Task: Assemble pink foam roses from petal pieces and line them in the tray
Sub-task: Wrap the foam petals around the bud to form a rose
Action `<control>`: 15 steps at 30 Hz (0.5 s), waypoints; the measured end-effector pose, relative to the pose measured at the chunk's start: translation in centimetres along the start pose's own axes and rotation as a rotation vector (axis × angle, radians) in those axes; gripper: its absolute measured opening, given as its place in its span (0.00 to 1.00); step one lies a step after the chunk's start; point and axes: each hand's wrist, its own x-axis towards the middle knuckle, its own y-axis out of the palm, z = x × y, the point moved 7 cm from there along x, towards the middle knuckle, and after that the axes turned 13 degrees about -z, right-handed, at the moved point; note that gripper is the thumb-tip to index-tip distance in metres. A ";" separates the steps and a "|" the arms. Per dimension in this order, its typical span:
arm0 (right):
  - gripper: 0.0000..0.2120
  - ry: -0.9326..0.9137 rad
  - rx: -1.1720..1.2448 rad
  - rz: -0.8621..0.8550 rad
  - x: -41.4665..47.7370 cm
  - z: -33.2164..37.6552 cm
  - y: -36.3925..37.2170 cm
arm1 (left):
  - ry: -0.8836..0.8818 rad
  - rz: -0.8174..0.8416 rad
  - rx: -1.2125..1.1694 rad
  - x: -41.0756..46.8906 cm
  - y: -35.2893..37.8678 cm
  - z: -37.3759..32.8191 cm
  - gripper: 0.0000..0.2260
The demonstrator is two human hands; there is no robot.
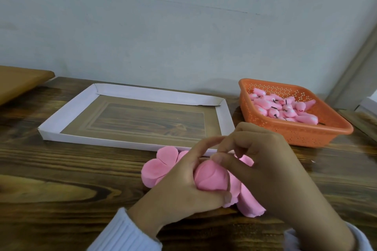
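On my feed I see both hands on the pink rose point(211, 177) just in front of the white tray point(67, 108), left hand point(183, 181) fingers curled round it, right hand point(271, 169) pinching its top, petal pieces point(159, 167) stacked underneath on the bench point(61, 179), orange basket point(295, 134) off right.

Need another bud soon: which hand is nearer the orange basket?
Right. The right hand sits just in front of the basket; the left hand is farther left, beyond the pink bud both hold.
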 end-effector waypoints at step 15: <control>0.08 0.155 0.513 0.231 -0.7 -2.6 1.5 | -0.004 -0.022 -0.067 0.1 0.0 0.9 0.44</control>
